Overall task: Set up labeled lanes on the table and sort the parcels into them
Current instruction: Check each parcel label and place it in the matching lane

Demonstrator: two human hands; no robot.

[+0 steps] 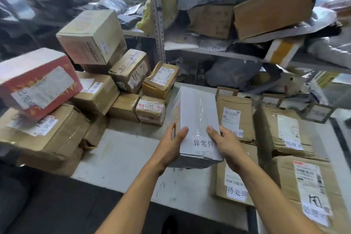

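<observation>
A white box (196, 116) with a paper label in black characters on its near end is in the middle of the white table (121, 157). My left hand (171, 144) grips its left near edge, thumb on top. My right hand (226, 144) holds its right near side, thumb on the lid. Whether the box rests on the table or is lifted a little I cannot tell. To the left is a pile of brown cartons (95, 93) with a red and white box (36, 83) on top. Flat brown cartons (235, 118) with white labels lie to the right.
Behind the table stands a metal shelf (209, 49) crammed with grey bags and cardboard boxes. A large carton (307, 186) lies at the right near corner. A small box marked 0411 (151, 109) sits just left of the white box.
</observation>
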